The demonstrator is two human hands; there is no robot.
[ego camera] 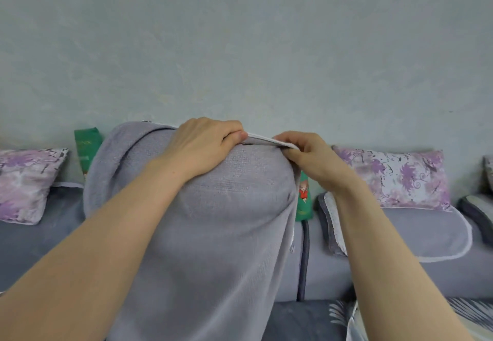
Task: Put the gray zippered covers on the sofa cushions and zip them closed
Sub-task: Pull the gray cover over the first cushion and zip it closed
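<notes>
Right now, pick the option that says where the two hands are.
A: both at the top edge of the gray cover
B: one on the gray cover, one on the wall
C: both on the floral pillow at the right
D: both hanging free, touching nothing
A: the left hand and the right hand both grip the top edge of the gray cover, with a strip of white edging stretched between them.

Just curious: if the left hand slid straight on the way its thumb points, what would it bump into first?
Probably the right hand, which pinches the same white edge of the gray cover that the left hand grips; both seem equally far, though depth is unclear.
</notes>
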